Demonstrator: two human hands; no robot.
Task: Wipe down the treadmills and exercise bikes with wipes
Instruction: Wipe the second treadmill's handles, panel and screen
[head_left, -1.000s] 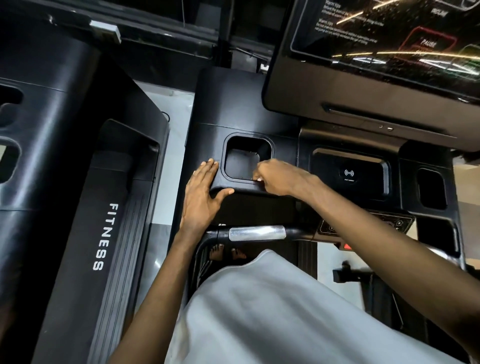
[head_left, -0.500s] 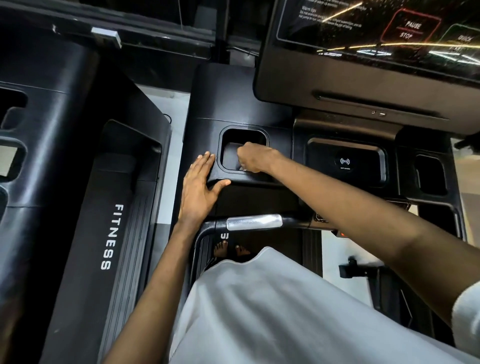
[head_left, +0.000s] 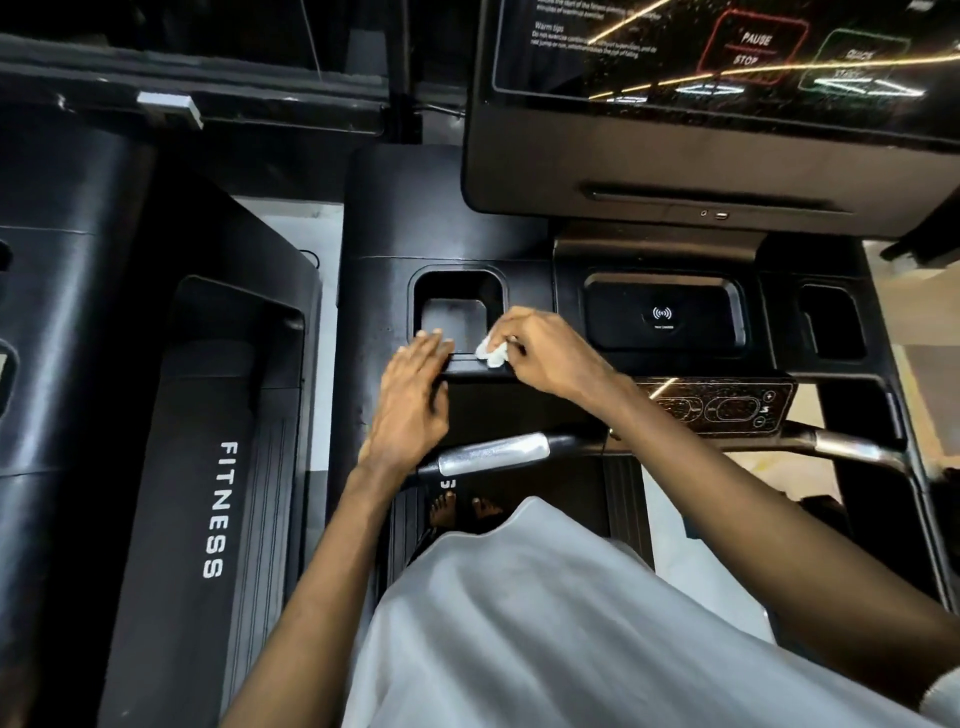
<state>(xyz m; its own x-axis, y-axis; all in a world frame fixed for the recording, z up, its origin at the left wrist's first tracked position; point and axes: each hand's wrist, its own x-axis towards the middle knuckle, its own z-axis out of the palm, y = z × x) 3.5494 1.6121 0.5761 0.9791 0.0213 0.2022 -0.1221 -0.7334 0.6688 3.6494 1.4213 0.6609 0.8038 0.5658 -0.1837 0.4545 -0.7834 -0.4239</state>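
Observation:
I stand on a black treadmill, facing its console (head_left: 395, 218). A square cup-holder recess (head_left: 451, 306) sits in the console's left part. My right hand (head_left: 545, 348) pinches a small crumpled white wipe (head_left: 492, 353) against the recess's near right rim. My left hand (head_left: 413, 395) lies flat, fingers together, on the console edge just left of the wipe, fingertips at the recess's near lip. Both hands almost touch.
A big touchscreen (head_left: 727, 47) overhangs the console at upper right. Below it lie a wireless charging pad (head_left: 662, 314), another recess (head_left: 831, 322), a button panel (head_left: 727, 408) and a handlebar with a silver grip (head_left: 493, 453). A second treadmill marked FITNESS (head_left: 218, 509) stands on the left.
My right hand has come out of the cup-holder recess to its near right rim, and the wipe now shows. My left hand slid right along the console edge toward it.

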